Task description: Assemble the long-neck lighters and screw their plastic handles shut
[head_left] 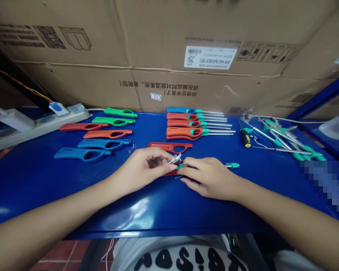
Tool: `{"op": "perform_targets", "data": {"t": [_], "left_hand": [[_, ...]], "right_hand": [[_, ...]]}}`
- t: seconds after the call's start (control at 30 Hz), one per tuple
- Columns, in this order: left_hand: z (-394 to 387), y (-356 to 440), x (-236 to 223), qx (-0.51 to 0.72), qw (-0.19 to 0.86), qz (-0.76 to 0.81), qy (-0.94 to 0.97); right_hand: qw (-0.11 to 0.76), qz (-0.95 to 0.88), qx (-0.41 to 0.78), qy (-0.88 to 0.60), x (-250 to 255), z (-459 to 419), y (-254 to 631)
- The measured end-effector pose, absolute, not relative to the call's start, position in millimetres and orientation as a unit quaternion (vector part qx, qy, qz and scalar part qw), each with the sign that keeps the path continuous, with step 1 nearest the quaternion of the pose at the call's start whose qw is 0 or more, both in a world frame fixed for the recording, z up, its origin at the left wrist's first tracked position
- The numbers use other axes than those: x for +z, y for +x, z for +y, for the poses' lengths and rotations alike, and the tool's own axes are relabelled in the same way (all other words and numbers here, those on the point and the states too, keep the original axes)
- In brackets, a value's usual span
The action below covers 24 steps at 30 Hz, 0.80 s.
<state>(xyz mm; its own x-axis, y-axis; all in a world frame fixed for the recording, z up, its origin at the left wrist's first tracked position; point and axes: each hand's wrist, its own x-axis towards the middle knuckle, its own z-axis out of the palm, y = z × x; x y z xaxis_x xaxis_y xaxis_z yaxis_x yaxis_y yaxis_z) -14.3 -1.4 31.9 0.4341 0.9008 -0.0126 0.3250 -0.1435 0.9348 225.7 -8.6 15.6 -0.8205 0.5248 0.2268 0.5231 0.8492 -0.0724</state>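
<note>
My left hand is closed in a pinch, with a small silvery metal lighter part between thumb and fingers. Under its fingertips lies a red lighter shell half, mostly covered by both hands. My right hand is closed over the shell's right end, its fingertips on a green trigger. To the right of that hand a green-tipped part sticks out. Just behind, another red shell half lies flat with its inner side up. Small metal pins are scattered left of it.
Several shell halves in blue, red and green lie at left. Assembled lighters are stacked centre back. A black-yellow screwdriver and metal tubes lie right. A power strip stands left, a cardboard box behind.
</note>
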Motion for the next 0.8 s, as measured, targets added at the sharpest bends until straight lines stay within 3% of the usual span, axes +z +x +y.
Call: {"op": "perform_targets", "data": {"t": [0.3, 0.4, 0.67, 0.8], "left_hand": [[-0.7, -13.5, 30.4, 0.258, 0.537, 0.445, 0.668], [1.0, -14.0, 28.2, 0.26, 0.543, 0.443, 0.665], [3.4, -15.2, 25.3, 0.288, 0.519, 0.431, 0.68], [5.1, -16.1, 24.5, 0.299, 0.507, 0.422, 0.689]], "right_hand": [[0.072, -0.967, -0.012, -0.245, 22.1, -3.9, 232.0], [0.098, -0.962, 0.015, -0.255, 21.4, -1.8, 233.5], [0.251, -0.87, 0.284, -0.316, 16.8, 7.6, 231.5], [0.274, -0.789, 0.421, -0.355, 15.7, 16.8, 233.6]]}}
